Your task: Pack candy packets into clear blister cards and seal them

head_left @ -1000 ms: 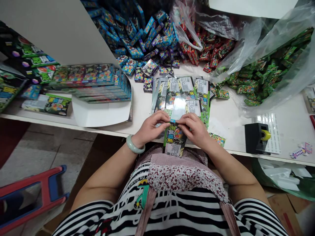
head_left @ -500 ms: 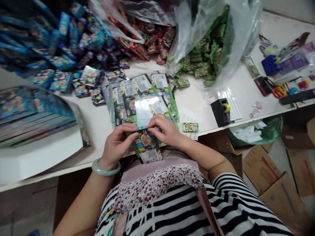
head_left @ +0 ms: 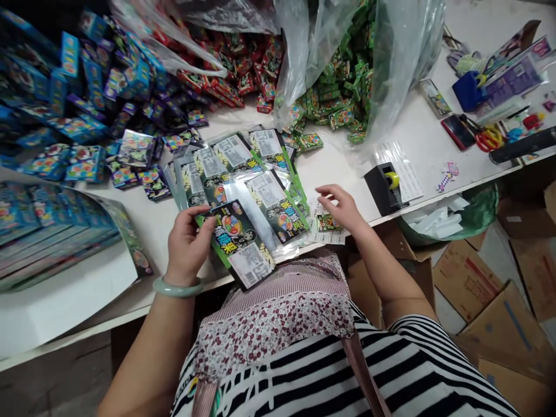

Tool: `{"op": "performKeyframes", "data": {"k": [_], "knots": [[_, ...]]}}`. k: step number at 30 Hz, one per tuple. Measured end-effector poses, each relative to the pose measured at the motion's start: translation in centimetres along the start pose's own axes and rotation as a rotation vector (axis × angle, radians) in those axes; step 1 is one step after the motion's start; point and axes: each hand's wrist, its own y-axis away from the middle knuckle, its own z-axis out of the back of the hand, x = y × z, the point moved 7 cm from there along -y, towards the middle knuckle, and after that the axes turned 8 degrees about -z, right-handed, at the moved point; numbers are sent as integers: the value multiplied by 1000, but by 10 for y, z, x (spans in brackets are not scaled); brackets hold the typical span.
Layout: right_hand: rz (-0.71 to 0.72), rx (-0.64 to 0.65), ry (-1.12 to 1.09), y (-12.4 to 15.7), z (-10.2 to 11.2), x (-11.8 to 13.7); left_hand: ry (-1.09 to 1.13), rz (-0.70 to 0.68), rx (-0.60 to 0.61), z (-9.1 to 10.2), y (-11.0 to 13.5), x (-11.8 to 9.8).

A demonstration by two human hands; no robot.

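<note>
My left hand [head_left: 190, 240] grips the upper left edge of a black and green printed packet [head_left: 247, 260], thumb on its face. The packet is tilted over the table edge, with a pale barcode panel at its lower end. Similar printed packets [head_left: 284, 217] lie overlapped beyond it, some under clear plastic. To the right, my right hand [head_left: 341, 207] hovers with fingers apart and nothing visible in them. Just below its fingers a small green box [head_left: 326, 222] lies on a white sticker sheet [head_left: 330, 237].
Blue and purple small boxes [head_left: 87, 162] heap at the left, near a white carton [head_left: 65, 278] packed with more. Red boxes [head_left: 243, 69] and green boxes [head_left: 334, 98] spill from plastic bags [head_left: 399, 75]. A black tape dispenser [head_left: 384, 188], phone [head_left: 458, 132] and scissors [head_left: 489, 139] are right.
My right hand has let go of the packet and moved right to the small green box. The packet, now in my left hand alone, has turned and shows its printed face.
</note>
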Motion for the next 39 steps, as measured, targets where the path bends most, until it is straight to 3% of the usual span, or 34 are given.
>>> {"op": "performKeyframes", "data": {"k": [3,5,8,11,14,18,20,22,25,29,35,39], "knots": [[-99,-69,318,-2,33,-49,-214,-176,130,-6,-3,4],[-150,-59,438,3,41,-68,-277,-238,184,-9,-4,2],[-191,-55,467,10,41,-80,-315,-252,168,-9,-11,-14],[-243,-90,334,12,41,-84,-253,-246,151,-22,-25,-43],[-300,-163,7,12,49,-88,-82,-242,322,-65,-40,-72],[-263,-238,-263,9,62,-84,152,-292,573,-146,-54,-101],[-258,-265,-279,5,67,-82,182,-296,613,-184,-63,-106],[-249,-295,-277,-2,71,-80,220,-201,638,-218,-73,-102],[-236,-383,-304,-9,76,-81,309,-13,592,-249,-86,-92],[-288,-556,-301,-10,79,-90,382,29,453,-255,-103,-88],[-409,-478,-502,-30,65,-110,432,121,381,-261,-117,-83],[-346,-595,-568,-46,76,-99,392,67,325,-246,-127,-104]]}}
